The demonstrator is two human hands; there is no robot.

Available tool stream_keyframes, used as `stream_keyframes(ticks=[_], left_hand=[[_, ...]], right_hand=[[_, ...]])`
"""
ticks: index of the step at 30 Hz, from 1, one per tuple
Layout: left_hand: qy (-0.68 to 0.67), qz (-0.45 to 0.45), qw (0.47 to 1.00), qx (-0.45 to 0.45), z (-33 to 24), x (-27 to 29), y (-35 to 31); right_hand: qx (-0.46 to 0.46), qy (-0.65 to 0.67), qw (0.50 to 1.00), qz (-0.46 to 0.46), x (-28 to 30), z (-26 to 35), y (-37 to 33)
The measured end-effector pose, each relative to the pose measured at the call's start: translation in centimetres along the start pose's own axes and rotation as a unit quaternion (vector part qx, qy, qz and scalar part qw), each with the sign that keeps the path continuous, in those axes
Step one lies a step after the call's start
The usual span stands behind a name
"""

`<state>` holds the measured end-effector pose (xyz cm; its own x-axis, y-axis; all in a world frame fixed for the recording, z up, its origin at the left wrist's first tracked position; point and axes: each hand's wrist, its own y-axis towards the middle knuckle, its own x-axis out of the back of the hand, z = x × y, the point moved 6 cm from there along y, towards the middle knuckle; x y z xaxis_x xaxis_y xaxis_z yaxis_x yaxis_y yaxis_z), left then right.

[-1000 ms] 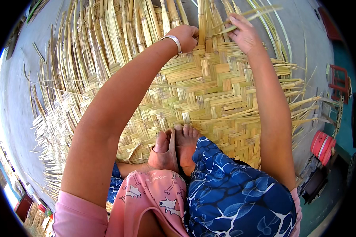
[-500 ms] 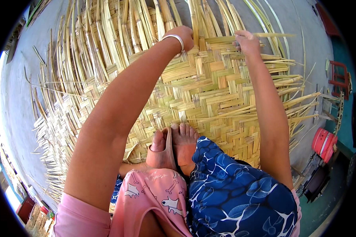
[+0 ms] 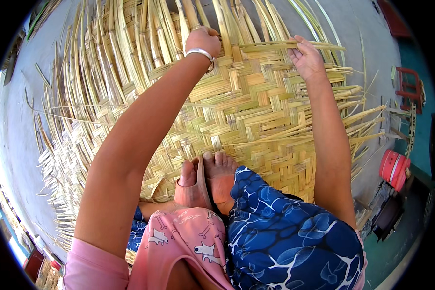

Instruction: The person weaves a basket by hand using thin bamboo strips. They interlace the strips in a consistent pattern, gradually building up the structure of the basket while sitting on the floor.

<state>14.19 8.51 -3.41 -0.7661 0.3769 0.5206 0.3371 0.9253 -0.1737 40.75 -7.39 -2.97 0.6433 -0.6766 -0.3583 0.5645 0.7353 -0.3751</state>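
A large mat of woven split reed (image 3: 256, 92), pale yellow-green, lies before me with a diagonal pattern. Loose upright reed strips fan out from its far side. Among them my left hand (image 3: 203, 42), with a silver bangle at the wrist, is closed around an upright strip (image 3: 190, 14); its fingertips are partly hidden. My right hand (image 3: 306, 59) pinches a crosswise reed strip (image 3: 270, 47) between thumb and forefinger, the other fingers half curled. That strip lies along the far edge of the weave, its free end sticking out to the right.
My sandalled feet (image 3: 220, 169) rest on the near part of the mat. Strip ends poke out along its left and right sides. Over grey concrete at the right stand a red chair (image 3: 411, 89) and a red-pink container (image 3: 394, 170).
My left hand has moved left along the upright strips. The right hand has turned and its fingers have loosened, still at the crosswise strip, which has slid slightly left in view.
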Motion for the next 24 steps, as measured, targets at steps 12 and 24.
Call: stream_keyframes(ticks=[12, 24], left_hand=[[0.228, 0.190, 0.950, -0.097, -7.3, -6.0, -1.9], [0.149, 0.024, 0.988, -0.040, -6.8, -4.8, -2.3]], right_hand=[[0.000, 0.068, 0.994, 0.091, 0.5, 2.1, 1.4], [0.027, -0.368, 0.917, 0.150, -5.7, 1.3, 5.4]])
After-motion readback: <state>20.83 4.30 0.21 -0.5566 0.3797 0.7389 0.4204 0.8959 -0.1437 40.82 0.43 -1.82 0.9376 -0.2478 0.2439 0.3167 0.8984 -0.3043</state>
